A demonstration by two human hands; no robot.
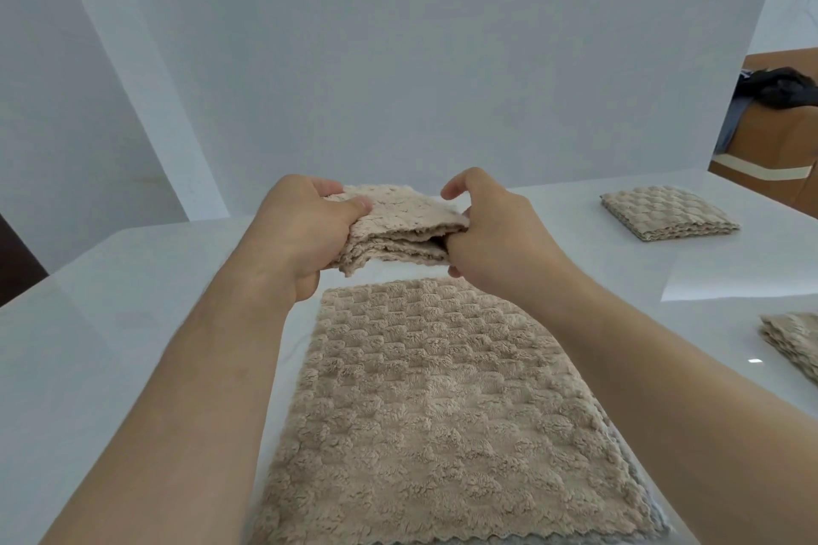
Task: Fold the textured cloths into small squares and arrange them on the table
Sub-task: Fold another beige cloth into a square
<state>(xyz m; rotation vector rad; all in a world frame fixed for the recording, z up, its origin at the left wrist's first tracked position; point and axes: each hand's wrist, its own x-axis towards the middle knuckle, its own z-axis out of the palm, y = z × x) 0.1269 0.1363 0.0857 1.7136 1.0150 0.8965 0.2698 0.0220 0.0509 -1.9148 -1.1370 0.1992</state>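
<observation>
White table [133, 323] before pale walls, beige textured cloths spread across it.
Held in the air just past the far edge of the flat cloth [434, 412]: folded cloth [398, 226], gripped at its left end by the left hand [305, 235], thumb on top, fingers curled beneath; pinched at its right end by the right hand [495, 243], index finger raised free. Far folded square [668, 212] and near folded square [792, 345] lying apart at right.

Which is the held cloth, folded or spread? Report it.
Folded: the held cloth shows several stacked layers along its near edge.
</observation>
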